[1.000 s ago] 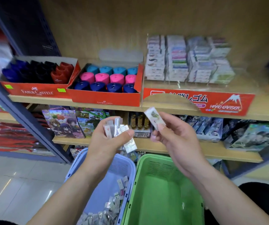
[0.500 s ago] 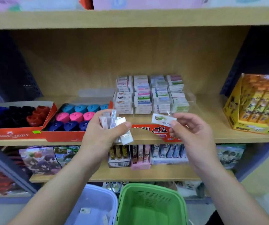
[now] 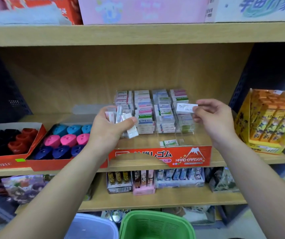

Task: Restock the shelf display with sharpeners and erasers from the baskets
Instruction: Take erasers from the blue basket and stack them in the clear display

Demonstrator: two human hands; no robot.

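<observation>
- Green basket and blue basket sit low in front of me. Only the rims show, so I cannot see the stock inside.
- Left hand grips a fanned bunch of erasers, with the thumb clamped across them. They look light, but the film wrap looks slick and the bunch could slip apart.
- Right hand pinches a single eraser by one short end, thumb under and fingers over. It seems a small stiff block; gripping the long edges would square it better.
- It hangs before the right-hand column of the eraser stacks.
- A loose eraser lies behind the red tray front.
- Sharpeners sit to the left on the same shelf, and a yellow box to the right.
- There is ample headroom above the stacks.
</observation>
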